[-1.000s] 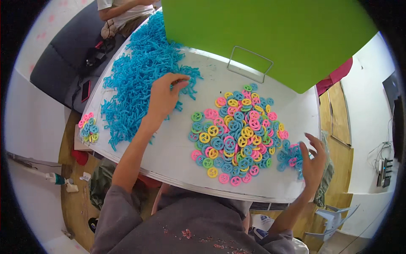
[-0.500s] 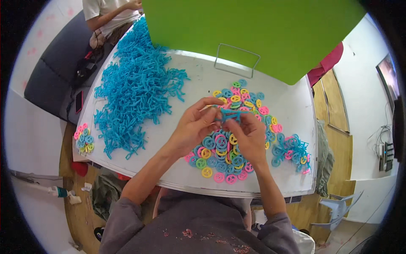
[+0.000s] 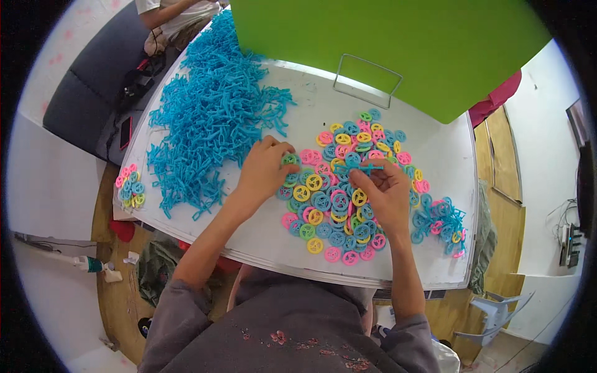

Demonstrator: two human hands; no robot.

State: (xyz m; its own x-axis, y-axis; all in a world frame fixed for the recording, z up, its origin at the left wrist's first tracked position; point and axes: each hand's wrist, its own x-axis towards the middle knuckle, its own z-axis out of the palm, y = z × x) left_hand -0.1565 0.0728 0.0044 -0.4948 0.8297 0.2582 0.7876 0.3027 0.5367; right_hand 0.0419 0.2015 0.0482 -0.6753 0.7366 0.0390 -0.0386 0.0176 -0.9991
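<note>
My right hand (image 3: 387, 194) is closed in a pinch on a thin blue plastic frame piece (image 3: 371, 166) above the pile. A blue ring at its left end overlaps the wheels behind, so I cannot tell if it is attached. At the pile's left edge, the thumb and forefinger of my left hand (image 3: 264, 169) close around a green plastic wheel (image 3: 290, 160). Below and between both hands spreads a heap of small spoked wheels (image 3: 322, 200) in blue, pink, yellow and green.
A large heap of blue plastic frame pieces (image 3: 208, 112) covers the white table's left side. Blue pieces with wheels (image 3: 440, 225) cluster at the right, and a few wheels (image 3: 130, 186) lie at the left edge. A green panel (image 3: 392, 50) with a wire handle (image 3: 367, 81) rises behind.
My hands have come apart. The left moved left to a green wheel at the pile's edge, while the right keeps the blue piece. The view has shifted slightly.
</note>
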